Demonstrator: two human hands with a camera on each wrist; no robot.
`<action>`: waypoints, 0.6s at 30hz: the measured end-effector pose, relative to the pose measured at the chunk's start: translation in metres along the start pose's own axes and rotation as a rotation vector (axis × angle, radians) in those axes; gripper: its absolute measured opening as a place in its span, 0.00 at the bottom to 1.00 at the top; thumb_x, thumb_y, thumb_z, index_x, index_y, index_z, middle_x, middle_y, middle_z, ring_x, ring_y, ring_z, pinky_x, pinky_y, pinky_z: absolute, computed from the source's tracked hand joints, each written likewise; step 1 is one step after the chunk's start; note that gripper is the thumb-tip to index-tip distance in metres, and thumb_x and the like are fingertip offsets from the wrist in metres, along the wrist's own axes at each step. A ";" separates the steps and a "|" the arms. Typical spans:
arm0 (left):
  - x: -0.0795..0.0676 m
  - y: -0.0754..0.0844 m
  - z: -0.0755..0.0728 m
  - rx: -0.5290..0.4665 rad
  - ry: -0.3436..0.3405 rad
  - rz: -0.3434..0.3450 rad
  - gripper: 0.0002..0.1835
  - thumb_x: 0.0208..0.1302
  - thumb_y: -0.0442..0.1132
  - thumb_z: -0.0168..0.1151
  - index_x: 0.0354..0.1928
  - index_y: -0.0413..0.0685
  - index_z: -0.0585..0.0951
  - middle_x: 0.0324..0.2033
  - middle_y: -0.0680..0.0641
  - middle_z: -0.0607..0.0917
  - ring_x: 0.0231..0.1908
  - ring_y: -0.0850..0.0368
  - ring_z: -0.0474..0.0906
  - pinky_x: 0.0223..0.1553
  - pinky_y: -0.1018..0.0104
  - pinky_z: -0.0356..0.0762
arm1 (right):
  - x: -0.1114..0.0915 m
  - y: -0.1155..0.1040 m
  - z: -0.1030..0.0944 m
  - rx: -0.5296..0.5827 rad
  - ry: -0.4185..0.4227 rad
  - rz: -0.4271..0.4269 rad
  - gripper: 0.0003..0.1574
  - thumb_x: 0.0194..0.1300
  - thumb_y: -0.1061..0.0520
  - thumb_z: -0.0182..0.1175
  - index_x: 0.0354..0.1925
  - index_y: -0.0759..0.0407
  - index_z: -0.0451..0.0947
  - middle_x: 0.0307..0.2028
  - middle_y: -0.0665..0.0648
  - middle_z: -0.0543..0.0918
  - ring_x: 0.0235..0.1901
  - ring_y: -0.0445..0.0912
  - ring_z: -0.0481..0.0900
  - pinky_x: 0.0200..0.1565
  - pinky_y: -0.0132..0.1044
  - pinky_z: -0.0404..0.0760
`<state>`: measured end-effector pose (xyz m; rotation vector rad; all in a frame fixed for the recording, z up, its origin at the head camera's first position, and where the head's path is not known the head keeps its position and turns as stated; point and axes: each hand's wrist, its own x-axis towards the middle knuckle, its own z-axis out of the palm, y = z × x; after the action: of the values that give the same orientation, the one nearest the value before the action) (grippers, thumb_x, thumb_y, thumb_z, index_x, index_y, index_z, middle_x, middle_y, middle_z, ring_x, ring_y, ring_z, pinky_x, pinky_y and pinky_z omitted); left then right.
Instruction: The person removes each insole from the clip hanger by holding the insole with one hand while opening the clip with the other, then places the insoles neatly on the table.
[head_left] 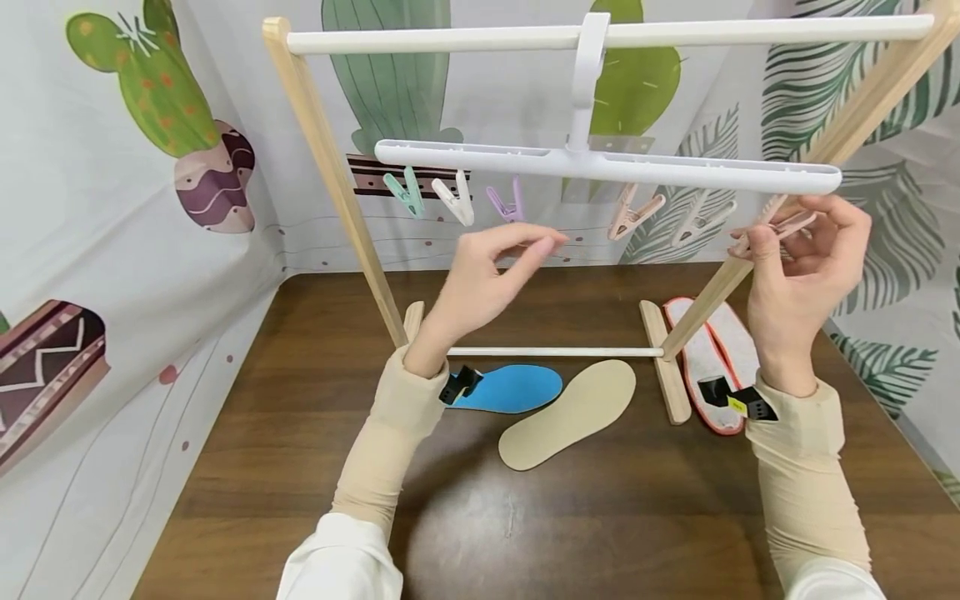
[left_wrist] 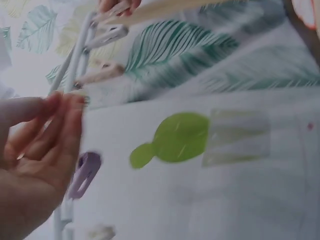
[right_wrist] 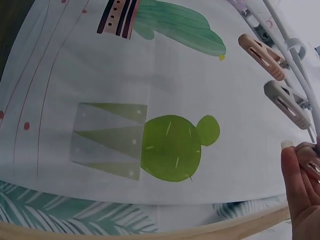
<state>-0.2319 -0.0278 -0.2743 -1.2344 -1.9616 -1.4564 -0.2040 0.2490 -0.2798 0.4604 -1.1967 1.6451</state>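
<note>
A white hanger (head_left: pixel 487 157) hangs by its hook from the rack's top bar. Along its underside are several clips: a green clip (head_left: pixel 405 193), a white clip (head_left: pixel 454 198), a purple clip (head_left: pixel 506 200), a pink clip (head_left: pixel 633 212) and a pale clip (head_left: pixel 702 220). At the hanger's right end my right hand (head_left: pixel 810 275) pinches another pink clip (head_left: pixel 797 223). Below the hanger's middle, near the purple clip, is my left hand (head_left: pixel 491 275). Its thumb and fingers reach toward each other, and I see nothing between them.
The wooden rack (head_left: pixel 337 183) stands on a brown table (head_left: pixel 450 517). A blue insole (head_left: pixel 517 388) and a beige insole (head_left: pixel 567 414) lie before its lower bar. A white slipper (head_left: pixel 723 350) with red edging lies beside the right foot. Patterned cloth (head_left: pixel 225 67) hangs behind.
</note>
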 end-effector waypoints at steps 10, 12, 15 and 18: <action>0.000 0.016 -0.035 0.228 0.703 0.242 0.09 0.57 0.29 0.54 0.36 0.32 0.81 0.33 0.38 0.83 0.38 0.54 0.75 0.40 0.67 0.70 | 0.003 -0.001 0.000 -0.164 0.017 -0.011 0.26 0.48 0.71 0.65 0.45 0.70 0.66 0.29 0.66 0.76 0.23 0.50 0.81 0.25 0.30 0.81; 0.001 0.022 -0.038 0.278 0.770 0.190 0.11 0.57 0.28 0.53 0.40 0.30 0.79 0.40 0.35 0.81 0.46 0.51 0.74 0.49 0.65 0.70 | 0.004 0.000 0.000 -0.191 0.021 -0.013 0.26 0.49 0.70 0.65 0.46 0.70 0.65 0.29 0.65 0.76 0.23 0.50 0.81 0.25 0.30 0.81; 0.001 0.028 -0.041 0.302 0.805 0.094 0.16 0.58 0.29 0.51 0.47 0.26 0.75 0.50 0.32 0.76 0.57 0.51 0.69 0.61 0.63 0.64 | 0.004 -0.001 0.000 -0.233 0.027 -0.009 0.27 0.49 0.69 0.65 0.47 0.68 0.65 0.29 0.66 0.78 0.24 0.49 0.82 0.26 0.29 0.81; -0.001 0.026 -0.042 0.306 0.801 0.005 0.21 0.60 0.32 0.49 0.55 0.27 0.70 0.57 0.33 0.72 0.62 0.54 0.65 0.65 0.65 0.60 | 0.002 -0.002 0.000 -0.278 0.026 -0.001 0.27 0.50 0.68 0.64 0.48 0.67 0.65 0.31 0.66 0.79 0.26 0.49 0.83 0.27 0.29 0.81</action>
<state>-0.2177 -0.0650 -0.2446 -0.4102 -1.5252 -1.2957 -0.2032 0.2501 -0.2774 0.2629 -1.3798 1.4503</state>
